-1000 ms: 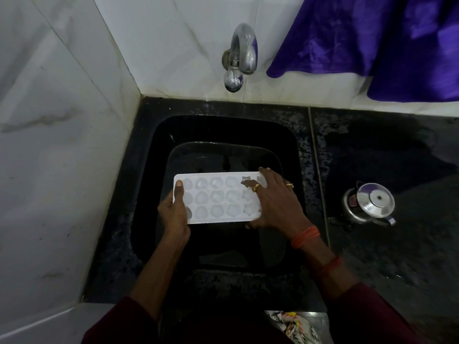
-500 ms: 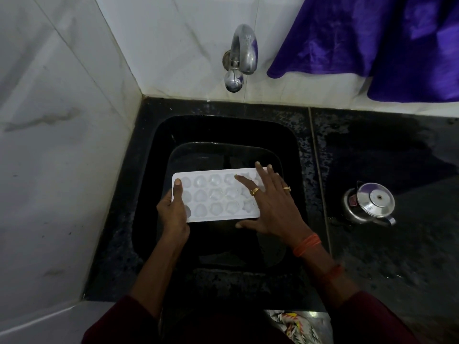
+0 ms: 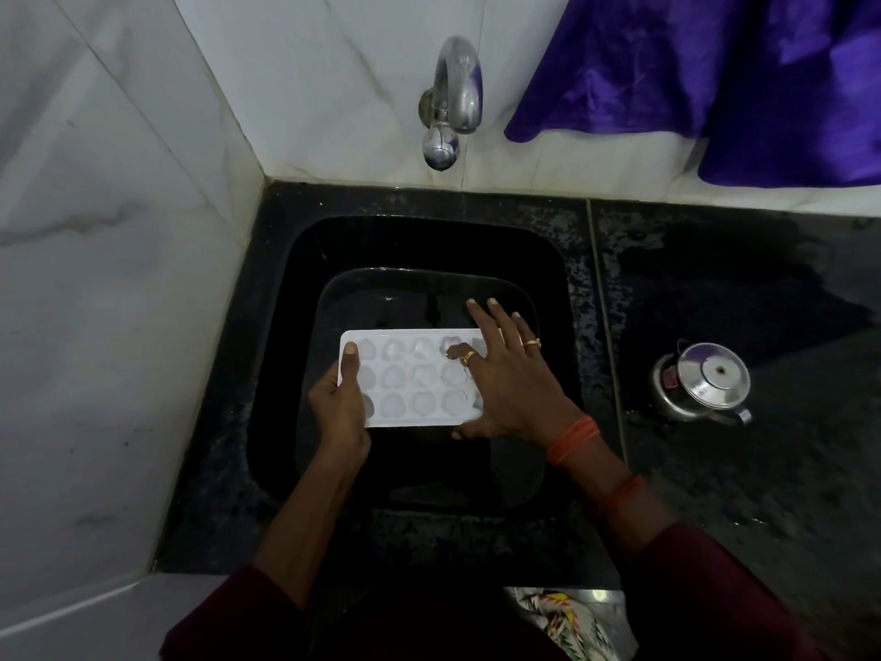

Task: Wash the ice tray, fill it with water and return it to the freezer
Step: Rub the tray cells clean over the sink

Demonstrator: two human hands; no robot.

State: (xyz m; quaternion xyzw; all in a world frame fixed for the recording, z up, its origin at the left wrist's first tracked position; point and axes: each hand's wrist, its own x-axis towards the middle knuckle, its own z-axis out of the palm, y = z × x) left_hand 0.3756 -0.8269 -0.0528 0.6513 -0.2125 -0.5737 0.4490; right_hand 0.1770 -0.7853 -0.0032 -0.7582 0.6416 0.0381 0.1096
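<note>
Over the black sink (image 3: 276, 350), a left hand (image 3: 338, 412) steadies the white ice tray (image 3: 410, 379), its grip pinching the left end thumb-on-top, apparently so the right hand (image 3: 510, 388), fingers flat and spread, can rub the cells clean below the tap (image 3: 455, 88).

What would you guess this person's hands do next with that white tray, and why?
Probably sweep the right hand across to the uncovered cups: it lies flat on the right end of the ice tray, the left hand grips the other end over the sink, and no water shows at the tap.
</note>
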